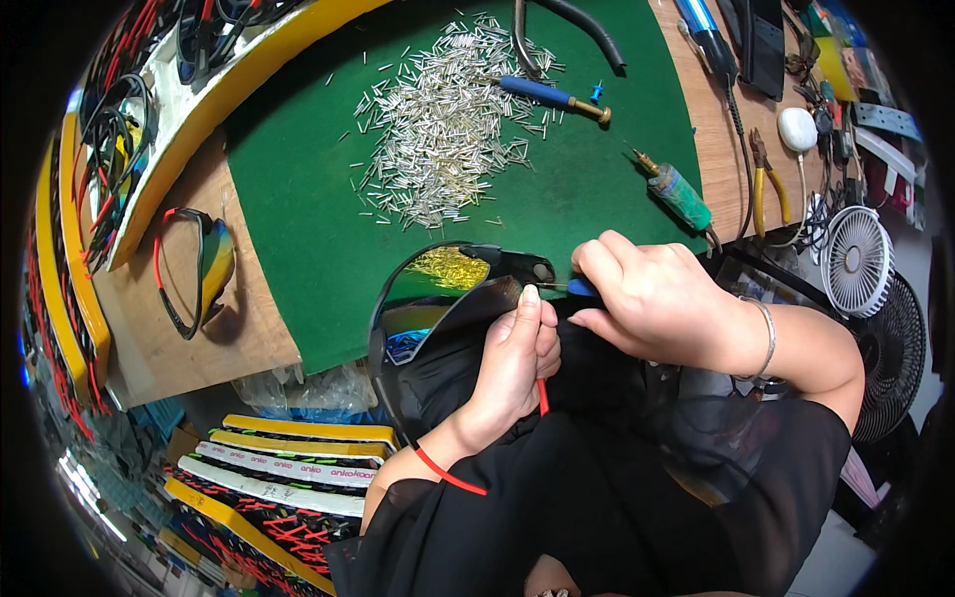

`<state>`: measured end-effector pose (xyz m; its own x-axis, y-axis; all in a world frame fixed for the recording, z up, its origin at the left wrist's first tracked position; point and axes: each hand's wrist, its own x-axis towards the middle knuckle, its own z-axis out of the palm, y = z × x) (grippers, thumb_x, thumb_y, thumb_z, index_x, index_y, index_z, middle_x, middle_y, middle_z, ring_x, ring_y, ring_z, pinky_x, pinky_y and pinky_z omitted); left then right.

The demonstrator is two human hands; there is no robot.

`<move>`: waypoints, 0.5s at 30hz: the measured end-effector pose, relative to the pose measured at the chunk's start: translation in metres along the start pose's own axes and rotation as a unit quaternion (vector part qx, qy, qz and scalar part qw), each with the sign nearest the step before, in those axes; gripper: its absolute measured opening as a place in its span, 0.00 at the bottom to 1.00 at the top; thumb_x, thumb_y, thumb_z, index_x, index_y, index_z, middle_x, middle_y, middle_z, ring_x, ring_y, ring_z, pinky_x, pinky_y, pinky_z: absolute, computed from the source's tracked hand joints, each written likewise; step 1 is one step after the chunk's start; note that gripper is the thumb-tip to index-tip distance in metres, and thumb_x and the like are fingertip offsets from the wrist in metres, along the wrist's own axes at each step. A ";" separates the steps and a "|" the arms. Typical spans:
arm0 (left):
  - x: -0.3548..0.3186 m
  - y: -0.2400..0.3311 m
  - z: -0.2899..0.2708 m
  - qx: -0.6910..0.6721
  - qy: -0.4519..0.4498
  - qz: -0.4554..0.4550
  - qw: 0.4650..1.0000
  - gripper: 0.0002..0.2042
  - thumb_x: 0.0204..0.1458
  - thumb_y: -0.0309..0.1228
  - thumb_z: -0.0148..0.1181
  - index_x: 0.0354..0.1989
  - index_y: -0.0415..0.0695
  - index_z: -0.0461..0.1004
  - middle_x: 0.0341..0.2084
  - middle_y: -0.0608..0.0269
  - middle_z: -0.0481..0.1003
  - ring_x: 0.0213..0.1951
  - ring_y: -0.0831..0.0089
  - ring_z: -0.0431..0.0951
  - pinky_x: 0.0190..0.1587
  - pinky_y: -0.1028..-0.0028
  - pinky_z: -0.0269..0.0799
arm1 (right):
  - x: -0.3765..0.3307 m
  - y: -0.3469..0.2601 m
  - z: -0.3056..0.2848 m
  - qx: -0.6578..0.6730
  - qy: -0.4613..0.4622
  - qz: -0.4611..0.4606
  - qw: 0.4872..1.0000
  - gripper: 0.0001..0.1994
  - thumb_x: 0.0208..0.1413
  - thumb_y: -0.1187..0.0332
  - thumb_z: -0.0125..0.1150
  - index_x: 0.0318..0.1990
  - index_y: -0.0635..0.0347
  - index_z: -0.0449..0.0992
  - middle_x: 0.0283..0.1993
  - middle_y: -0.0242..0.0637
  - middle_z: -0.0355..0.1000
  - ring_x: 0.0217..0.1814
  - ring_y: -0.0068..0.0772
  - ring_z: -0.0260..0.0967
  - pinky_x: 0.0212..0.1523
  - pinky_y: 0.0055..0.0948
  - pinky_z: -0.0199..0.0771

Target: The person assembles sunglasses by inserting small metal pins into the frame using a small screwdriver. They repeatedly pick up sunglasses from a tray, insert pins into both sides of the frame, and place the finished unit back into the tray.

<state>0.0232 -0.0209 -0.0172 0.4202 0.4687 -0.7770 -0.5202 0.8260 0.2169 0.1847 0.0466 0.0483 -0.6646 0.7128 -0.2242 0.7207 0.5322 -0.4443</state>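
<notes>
A pair of black sunglasses point(476, 301) with mirrored lenses and red temple tips is pinched by my left hand point(509, 366), thumb pressed close to one hinge corner. One temple curves down past my left wrist, and a red tip shows below my fingers. My right hand point(665, 297) is closed around a small screwdriver with a blue handle point(583, 288). Its thin shaft points left at that hinge corner, by my left thumb. Whether the tip sits in a screw is too small to tell. Most of the handle is hidden in my fist.
On the green mat point(298, 214) lie a heap of small metal pins point(443, 124), another blue-handled tool point(547, 93) and a green-handled soldering iron point(678, 194). Yellow-handled pliers point(766, 189) and a white fan point(858, 261) are rightward. Other sunglasses point(211, 264) and a yellow-edged tray point(189, 184) stand left.
</notes>
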 end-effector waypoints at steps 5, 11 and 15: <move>0.000 0.000 0.000 0.000 -0.002 -0.001 1.000 0.17 0.59 0.46 0.38 0.26 0.48 0.61 0.10 0.75 0.52 0.11 0.84 0.48 0.14 0.84 0.45 | -0.004 0.004 0.008 -0.032 -0.036 0.002 0.999 0.13 0.45 0.66 0.60 0.31 0.63 0.62 0.24 0.41 0.65 0.20 0.39 0.68 0.18 0.31 0.67; 0.000 0.000 0.001 -0.005 0.004 0.002 1.000 0.17 0.60 0.46 0.38 0.26 0.47 0.62 0.10 0.75 0.53 0.10 0.85 0.49 0.13 0.84 0.45 | -0.002 0.003 0.003 0.009 -0.010 0.002 1.000 0.12 0.46 0.69 0.58 0.31 0.64 0.62 0.23 0.42 0.66 0.20 0.39 0.69 0.17 0.31 0.68; 0.001 -0.002 0.000 -0.015 0.003 0.006 1.000 0.17 0.60 0.45 0.38 0.26 0.46 0.63 0.09 0.75 0.55 0.09 0.86 0.50 0.12 0.84 0.45 | -0.005 0.005 0.006 0.000 -0.012 -0.005 1.000 0.12 0.44 0.70 0.59 0.31 0.64 0.61 0.21 0.43 0.66 0.20 0.41 0.69 0.18 0.32 0.68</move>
<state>0.0247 -0.0222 -0.0191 0.4092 0.4763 -0.7783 -0.5468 0.8108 0.2087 0.1903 0.0433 0.0419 -0.6766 0.6961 -0.2402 0.7136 0.5394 -0.4470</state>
